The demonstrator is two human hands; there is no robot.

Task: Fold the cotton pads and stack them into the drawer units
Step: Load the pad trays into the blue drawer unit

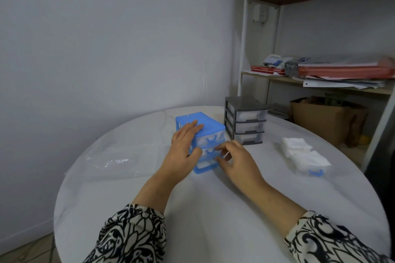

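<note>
Cotton pads (299, 151), white, soft and square, lie in a loose heap on the right side of the round bench (132, 179), close to its right edge. At the near end of that heap sits a clear drawer with a blue handle (316, 172), pulled out of its unit and piled with pads.

My left hand (183, 147) lies on the blue drawer unit (199, 121), fingers straight over its flat plastic top and thumb down at the front left corner. My right hand (237, 160) is at the front of the same unit, fingers curled toward the middle and lower drawers; they seem to pinch at a drawer front, but I cannot tell for sure what they hold. The unit's drawers are clear plastic with blue handles, and something white shows through them.

Just behind and to the right stands a grey drawer unit (245, 119), boxy, with three clear drawers showing white inside. The two units stand near each other but apart.

A smooth white cloth covers the bench. On the left a crumpled clear plastic bag (111, 160) lies flat. The near half of the bench, between my patterned sleeves (132, 235), gives open room. Beyond the right edge stands a shelf (320, 83) stacked with papers, and a cardboard box (324, 117) below.
</note>
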